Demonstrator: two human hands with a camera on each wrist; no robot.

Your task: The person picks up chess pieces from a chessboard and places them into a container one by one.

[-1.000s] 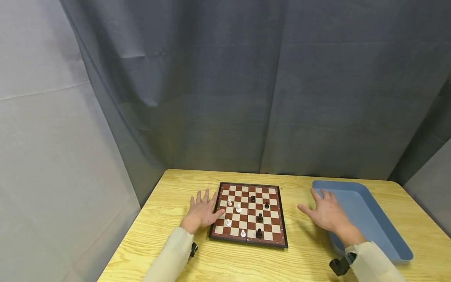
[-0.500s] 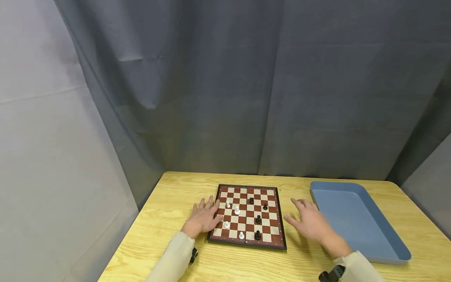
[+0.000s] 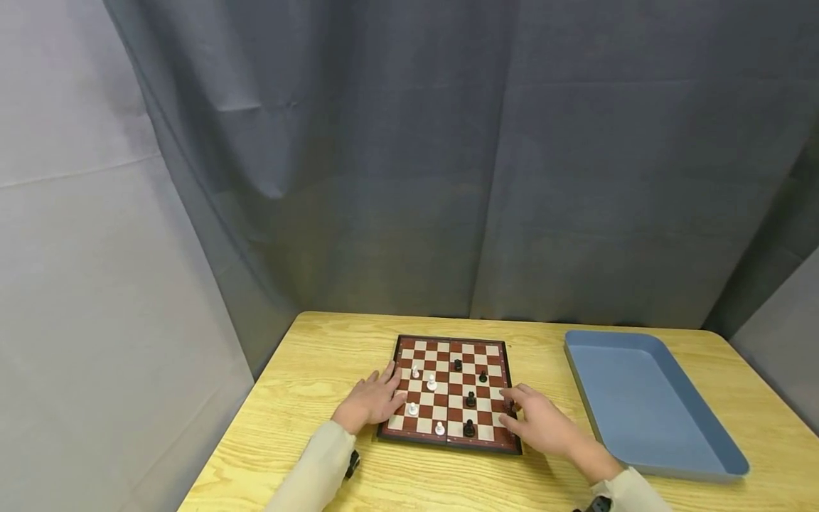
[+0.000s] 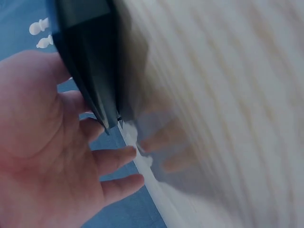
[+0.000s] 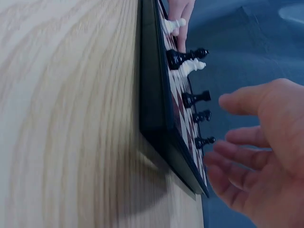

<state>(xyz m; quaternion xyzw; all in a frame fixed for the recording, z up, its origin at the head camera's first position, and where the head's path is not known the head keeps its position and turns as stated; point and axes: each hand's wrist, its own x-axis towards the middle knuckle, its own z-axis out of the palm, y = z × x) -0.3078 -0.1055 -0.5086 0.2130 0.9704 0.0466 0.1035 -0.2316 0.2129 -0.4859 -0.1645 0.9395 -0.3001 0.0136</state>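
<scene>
A brown-and-cream chessboard [image 3: 441, 348] with a black frame lies on the table. White chess pieces [image 3: 431, 383] stand on its left half, black ones [image 3: 470, 400] on its right. My left hand [image 3: 373, 403] rests along the board's left edge, fingertips and thumb reaching over the frame. In the left wrist view its extended fingers [image 4: 116, 160] pass beside the black frame. My right hand [image 3: 539, 421] hovers over the right edge, thumb and fingers loosely bent and apart, nothing between them. In the right wrist view its thumb [image 5: 242, 99] points toward a black rook [image 5: 196, 99].
A shallow blue tray [image 3: 646, 398] stands on the wooden table [image 3: 345, 334], right of the board. A dark grey curtain [image 3: 409, 178] hangs behind the table, and a pale one [image 3: 115, 299] on the left.
My right hand has moved left, from beside and over the tray to the board's right edge, its fingers now more bent. My left hand stays at the left edge.
</scene>
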